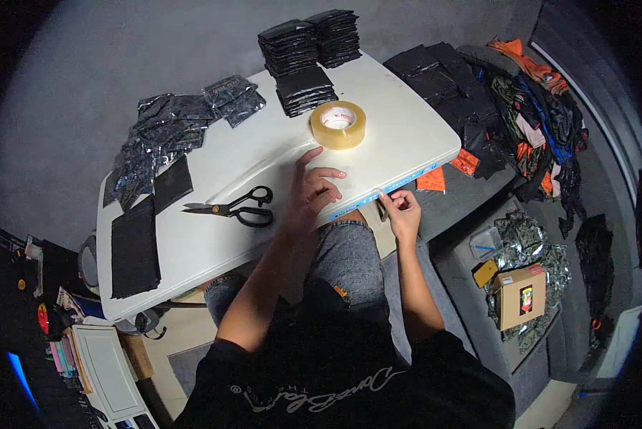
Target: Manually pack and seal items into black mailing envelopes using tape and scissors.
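Note:
My left hand (pixel 312 187) is over the white table (pixel 264 157), fingers apart and curved, with nothing visible in them. Just beyond its fingertips a wide roll of clear tape (pixel 348 139) lies on its side. At the table's near right edge my right hand (pixel 404 213) is closed, thumb and fingers together by a blue printed strip (pixel 364 196) along that edge. A small dark bit shows at its fingers, too hidden to name. Black-handled scissors (pixel 235 208) lie left of my left hand, blades pointing left. A pale, shiny streak runs behind them toward the roll.
Black packets stand in tall stacks (pixel 299 50) at the table's far edge. Shiny plastic bags (pixel 171 118) and flat black packets (pixel 135 247) lie at the left. On the right, a grey sofa holds black packets (pixel 435 75), piled clothes (pixel 528 136) and a cardboard box (pixel 521 297).

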`<state>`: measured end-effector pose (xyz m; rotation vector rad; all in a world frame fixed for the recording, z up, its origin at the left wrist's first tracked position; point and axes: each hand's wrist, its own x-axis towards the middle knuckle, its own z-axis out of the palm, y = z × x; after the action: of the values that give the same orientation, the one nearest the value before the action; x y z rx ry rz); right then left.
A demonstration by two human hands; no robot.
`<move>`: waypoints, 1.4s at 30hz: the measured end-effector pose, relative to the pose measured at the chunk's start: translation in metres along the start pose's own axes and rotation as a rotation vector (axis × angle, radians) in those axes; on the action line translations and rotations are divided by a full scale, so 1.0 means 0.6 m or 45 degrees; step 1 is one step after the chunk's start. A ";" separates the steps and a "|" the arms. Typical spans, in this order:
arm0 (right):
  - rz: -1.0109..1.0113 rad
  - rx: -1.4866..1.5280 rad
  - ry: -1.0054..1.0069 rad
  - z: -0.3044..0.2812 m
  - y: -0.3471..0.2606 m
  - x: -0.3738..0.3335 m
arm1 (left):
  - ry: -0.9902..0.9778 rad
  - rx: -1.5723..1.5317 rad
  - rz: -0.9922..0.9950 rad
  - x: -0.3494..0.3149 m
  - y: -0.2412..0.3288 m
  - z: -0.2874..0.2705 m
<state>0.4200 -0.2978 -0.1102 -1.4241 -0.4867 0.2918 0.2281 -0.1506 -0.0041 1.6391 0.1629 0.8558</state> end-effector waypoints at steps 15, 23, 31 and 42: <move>-0.200 0.244 -0.055 0.063 -0.098 -0.073 | -0.043 -0.276 -0.156 -0.003 0.014 0.006; 0.268 0.710 -0.224 0.115 -0.137 -0.084 | -0.128 -0.254 -0.090 -0.003 0.013 0.005; 0.001 0.450 -0.240 0.046 -0.100 -0.078 | 0.111 0.058 -0.136 -0.022 0.018 0.049; 0.016 0.514 -0.004 -0.030 -0.032 -0.008 | 0.141 0.009 -0.223 -0.001 0.013 0.017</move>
<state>0.4230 -0.3182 -0.0934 -1.0339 -0.3949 0.3789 0.2313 -0.1613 0.0023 1.5594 0.3817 0.8120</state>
